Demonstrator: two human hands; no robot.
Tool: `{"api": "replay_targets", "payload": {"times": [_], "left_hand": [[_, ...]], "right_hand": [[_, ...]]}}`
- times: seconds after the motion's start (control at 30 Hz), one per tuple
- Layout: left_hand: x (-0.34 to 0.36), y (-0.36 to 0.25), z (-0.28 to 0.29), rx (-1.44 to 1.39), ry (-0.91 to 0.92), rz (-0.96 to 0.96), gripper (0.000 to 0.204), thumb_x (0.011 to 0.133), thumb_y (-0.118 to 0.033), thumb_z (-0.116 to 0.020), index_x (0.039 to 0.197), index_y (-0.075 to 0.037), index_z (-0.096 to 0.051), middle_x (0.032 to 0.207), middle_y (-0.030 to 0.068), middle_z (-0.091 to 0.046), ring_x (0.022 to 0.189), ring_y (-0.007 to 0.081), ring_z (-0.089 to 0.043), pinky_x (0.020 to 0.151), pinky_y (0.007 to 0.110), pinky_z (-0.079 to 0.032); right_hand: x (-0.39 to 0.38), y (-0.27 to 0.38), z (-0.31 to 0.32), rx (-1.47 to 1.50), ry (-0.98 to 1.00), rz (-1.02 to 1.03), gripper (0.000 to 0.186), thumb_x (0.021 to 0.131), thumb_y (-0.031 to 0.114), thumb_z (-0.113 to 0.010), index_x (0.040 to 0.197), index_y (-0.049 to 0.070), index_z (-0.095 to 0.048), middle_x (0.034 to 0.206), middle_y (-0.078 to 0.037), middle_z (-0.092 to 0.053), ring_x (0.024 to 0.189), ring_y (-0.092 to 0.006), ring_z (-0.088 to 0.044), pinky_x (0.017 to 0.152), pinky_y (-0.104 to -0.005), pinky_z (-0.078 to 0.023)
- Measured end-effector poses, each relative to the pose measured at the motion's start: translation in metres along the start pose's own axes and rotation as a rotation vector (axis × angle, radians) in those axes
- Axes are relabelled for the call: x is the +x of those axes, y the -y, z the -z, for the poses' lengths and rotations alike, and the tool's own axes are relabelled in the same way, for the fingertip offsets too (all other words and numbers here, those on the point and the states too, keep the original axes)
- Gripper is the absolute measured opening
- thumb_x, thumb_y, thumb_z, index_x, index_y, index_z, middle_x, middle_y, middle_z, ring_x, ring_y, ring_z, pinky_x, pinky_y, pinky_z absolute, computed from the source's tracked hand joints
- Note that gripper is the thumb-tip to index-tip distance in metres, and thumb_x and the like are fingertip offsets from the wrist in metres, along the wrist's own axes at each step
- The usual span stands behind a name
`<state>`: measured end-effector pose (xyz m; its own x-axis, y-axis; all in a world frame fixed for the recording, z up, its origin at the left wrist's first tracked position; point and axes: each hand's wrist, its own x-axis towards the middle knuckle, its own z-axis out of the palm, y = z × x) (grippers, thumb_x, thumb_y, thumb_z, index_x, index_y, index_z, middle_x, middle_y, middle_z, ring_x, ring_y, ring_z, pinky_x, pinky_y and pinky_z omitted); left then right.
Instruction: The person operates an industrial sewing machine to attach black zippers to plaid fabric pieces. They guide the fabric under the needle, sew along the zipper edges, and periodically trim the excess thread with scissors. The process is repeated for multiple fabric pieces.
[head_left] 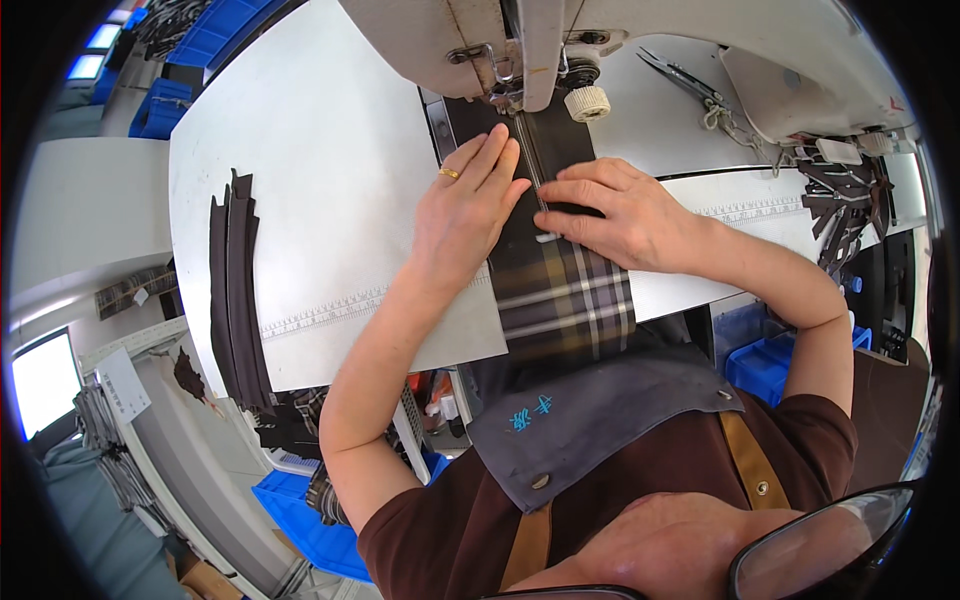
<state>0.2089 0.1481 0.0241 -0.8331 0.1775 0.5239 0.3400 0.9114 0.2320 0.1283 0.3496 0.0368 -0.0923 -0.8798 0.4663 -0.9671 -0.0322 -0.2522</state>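
Observation:
A plaid cloth panel (565, 300) hangs over the table's front edge, and dark cloth (562, 140) continues from it up under the sewing machine's needle area (512, 100). Along the dark cloth runs a narrow zip (530, 145), with a pale end near its lower part. My left hand (462, 205) lies flat on the cloth's left side, fingers stretched toward the presser foot. On the right, my right hand (630, 218) rests over the cloth with curved fingers and the thumb apart. Its fingertips touch down beside the zip. Neither hand visibly grips anything.
Dark fabric strips (235, 290) lie at the table's left edge. Thread snips (690, 80) sit to the right of the machine head (440, 40). More dark pieces (845, 205) are heaped at the far right. Rulers (335, 310) mark the white tabletop; blue bins (315, 525) stand below.

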Motion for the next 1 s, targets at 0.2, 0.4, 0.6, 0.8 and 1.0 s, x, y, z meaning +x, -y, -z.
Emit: {"api": "replay_targets", "payload": {"times": [0.2,0.4,0.6,0.8,1.0], "left_hand": [[0.001,0.002,-0.001,-0.076,-0.017,0.037,0.027,0.078,-0.010,-0.067,0.104,-0.001,-0.064,0.112,0.0086,-0.061,0.100,0.0238,-0.058,0.081,0.033,-0.050],[0.004,-0.002,0.008,-0.170,0.021,0.094,0.022,0.080,-0.006,-0.066,0.101,-0.002,-0.067,0.108,0.0082,-0.064,0.095,0.0250,-0.061,0.081,0.033,-0.050],[0.010,0.011,0.003,-0.189,-0.018,0.087,0.020,0.079,-0.005,-0.066,0.098,-0.002,-0.068,0.106,0.0081,-0.064,0.091,0.0253,-0.061,0.079,0.033,-0.050],[0.018,0.023,-0.001,-0.169,-0.024,0.105,0.019,0.079,-0.006,-0.065,0.098,-0.005,-0.069,0.103,0.0057,-0.064,0.089,0.0252,-0.061,0.077,0.033,-0.050],[0.018,0.026,-0.002,-0.229,-0.003,0.133,0.019,0.079,-0.008,-0.065,0.097,-0.006,-0.068,0.103,0.0036,-0.064,0.092,0.0244,-0.060,0.077,0.033,-0.050]], "right_hand": [[0.008,-0.022,-0.004,-0.007,-0.002,0.014,0.038,0.070,0.009,-0.068,0.108,0.009,-0.064,0.113,-0.008,-0.057,0.103,-0.0274,-0.055,0.084,-0.0378,-0.048],[0.020,-0.040,-0.006,-0.006,-0.025,0.018,0.026,0.078,0.011,-0.064,0.104,0.008,-0.065,0.107,-0.006,-0.059,0.095,-0.0242,-0.055,0.080,-0.0341,-0.048],[0.023,-0.048,-0.011,-0.110,-0.033,-0.041,0.028,0.077,0.011,-0.063,0.105,0.011,-0.065,0.103,-0.002,-0.060,0.088,-0.0226,-0.054,0.077,-0.0327,-0.048],[0.020,-0.052,0.000,0.229,-0.083,-0.414,0.021,0.084,0.011,-0.059,0.105,0.008,-0.063,0.091,-0.002,-0.062,0.068,-0.0149,-0.055,0.060,-0.0250,-0.047],[0.043,-0.046,0.017,1.438,-0.084,-1.054,0.021,0.091,0.021,-0.056,0.081,0.003,-0.060,0.066,0.000,-0.057,0.047,-0.0023,-0.044,0.043,-0.0194,-0.035]]}}
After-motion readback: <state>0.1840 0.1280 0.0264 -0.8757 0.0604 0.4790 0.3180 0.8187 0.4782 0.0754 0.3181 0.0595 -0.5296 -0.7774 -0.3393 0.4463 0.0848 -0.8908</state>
